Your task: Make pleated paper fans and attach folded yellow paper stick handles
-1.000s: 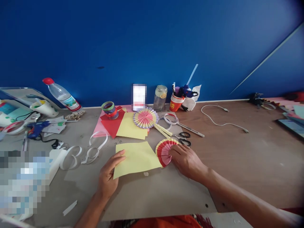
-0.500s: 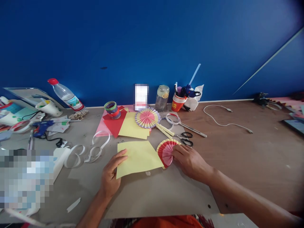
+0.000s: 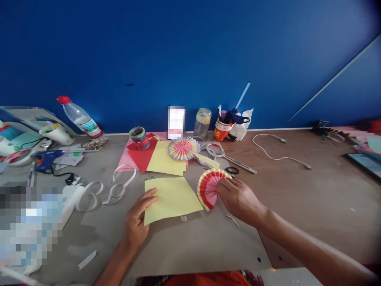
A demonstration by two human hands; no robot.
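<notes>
Left hand (image 3: 138,218) grips the near-left edge of a yellow sheet (image 3: 171,198), fingers on top, sheet tilted above the table (image 3: 196,250). Right hand (image 3: 239,196) has its fingers pinched on a pleated fan (image 3: 206,188), red, pink and yellow, just right of the sheet. Beyond: a second, round fan (image 3: 183,148) partly over yellow paper (image 3: 163,161); black scissor handle (image 3: 232,170) near the right hand.

Bare left hand (image 3: 137,221), bare right hand (image 3: 238,197), uncovered forearms (image 3: 297,239), orange-red clothing (image 3: 208,279) beside dark-red patterned cloth (image 3: 254,278)
</notes>
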